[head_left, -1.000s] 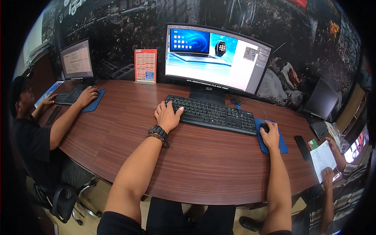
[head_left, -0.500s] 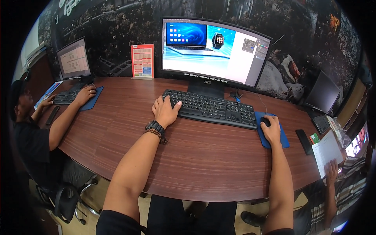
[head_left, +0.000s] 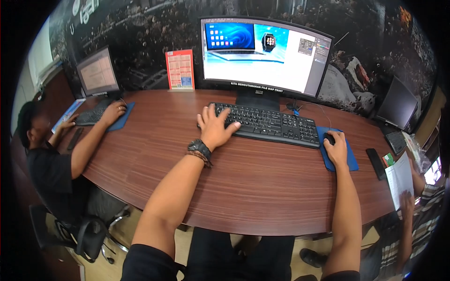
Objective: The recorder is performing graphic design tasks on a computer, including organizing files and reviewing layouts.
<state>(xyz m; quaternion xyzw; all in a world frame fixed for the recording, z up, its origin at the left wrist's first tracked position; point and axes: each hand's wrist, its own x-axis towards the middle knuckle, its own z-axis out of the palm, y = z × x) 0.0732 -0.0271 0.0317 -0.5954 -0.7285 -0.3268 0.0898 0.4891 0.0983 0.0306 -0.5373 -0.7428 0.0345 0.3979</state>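
Observation:
My left hand (head_left: 215,129) rests over the left end of a black keyboard (head_left: 276,125), its fingers spread across the keys and the thumb reaching the front edge. A dark watch (head_left: 199,149) and a beaded bracelet are on that wrist. My right hand (head_left: 336,150) is curled over a black mouse (head_left: 329,138) on a blue mouse pad (head_left: 352,161); the palm hides most of the mouse. Behind the keyboard stands a wide monitor (head_left: 262,77), showing a picture of a laptop and a smartwatch in an editing window with panels on its right.
On the left a person (head_left: 54,173) works at another keyboard (head_left: 91,114) and monitor (head_left: 98,72). At right, another person holds paper (head_left: 399,180) near a black oblong object (head_left: 375,164) and a dark-screened monitor (head_left: 398,103). A red calendar (head_left: 180,70) stands on the brown desk (head_left: 262,192).
The whole view has shifted, so things sit farther right. My left fingers have spread wider over the keys. The picture on the screen sits a little higher. The right-hand person's paper is tilted up more.

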